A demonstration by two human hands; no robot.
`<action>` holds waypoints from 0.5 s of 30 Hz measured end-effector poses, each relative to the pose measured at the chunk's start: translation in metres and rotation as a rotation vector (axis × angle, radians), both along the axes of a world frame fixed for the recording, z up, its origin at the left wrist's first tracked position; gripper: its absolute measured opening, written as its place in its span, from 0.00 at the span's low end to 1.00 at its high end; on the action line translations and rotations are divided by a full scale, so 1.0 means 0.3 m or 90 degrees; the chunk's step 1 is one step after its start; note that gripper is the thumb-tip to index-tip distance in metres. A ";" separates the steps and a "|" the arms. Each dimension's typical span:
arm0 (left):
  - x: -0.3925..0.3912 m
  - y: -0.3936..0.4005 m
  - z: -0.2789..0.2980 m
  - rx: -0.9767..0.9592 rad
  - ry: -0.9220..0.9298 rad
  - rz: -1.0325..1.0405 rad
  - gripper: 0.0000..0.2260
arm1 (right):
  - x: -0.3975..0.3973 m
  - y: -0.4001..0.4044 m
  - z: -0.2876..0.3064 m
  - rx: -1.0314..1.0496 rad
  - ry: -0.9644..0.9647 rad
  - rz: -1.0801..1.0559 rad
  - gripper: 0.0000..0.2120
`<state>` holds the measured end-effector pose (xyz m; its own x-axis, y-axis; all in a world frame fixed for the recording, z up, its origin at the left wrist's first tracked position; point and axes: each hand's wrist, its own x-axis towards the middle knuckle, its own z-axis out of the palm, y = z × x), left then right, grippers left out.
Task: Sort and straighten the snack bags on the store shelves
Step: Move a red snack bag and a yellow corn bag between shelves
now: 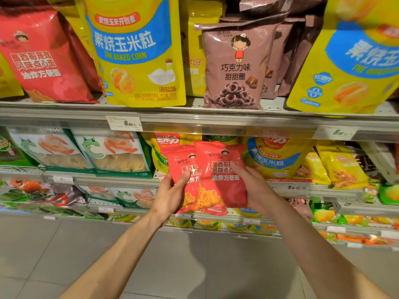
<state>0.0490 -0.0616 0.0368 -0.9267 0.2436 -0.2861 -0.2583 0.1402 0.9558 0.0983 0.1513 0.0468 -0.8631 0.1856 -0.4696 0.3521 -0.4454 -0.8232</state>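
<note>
Left hand (pixel 170 195) grips the left red snack bag (pixel 183 169), thumb across its front. Right hand (pixel 254 188) grips the right red snack bag (pixel 220 171), which overlaps the left bag's edge. Both bags are held upright in front of the middle shelf (pixel 121 180), covering yellow corn bags (pixel 274 160) behind them. To the left on that shelf stand green-and-white prawn cracker bags (pixel 112 152). On the upper shelf (pixel 194 113) stand a large yellow baked corn bag (pixel 138 57), a brown chocolate ring bag (pixel 235 67) and a matching red bag (pixel 43 59). A price tag (pixel 125 123) hangs on the upper shelf edge.
</note>
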 end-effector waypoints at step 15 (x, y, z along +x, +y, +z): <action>0.059 0.000 0.096 0.001 -0.015 -0.052 0.45 | 0.025 -0.135 0.033 0.138 0.033 0.066 0.07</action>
<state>0.0668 -0.0615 0.0656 -0.8968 0.3182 -0.3074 -0.2685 0.1609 0.9498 0.1059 0.1109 0.0566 -0.9045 0.1865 -0.3835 0.3422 -0.2193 -0.9137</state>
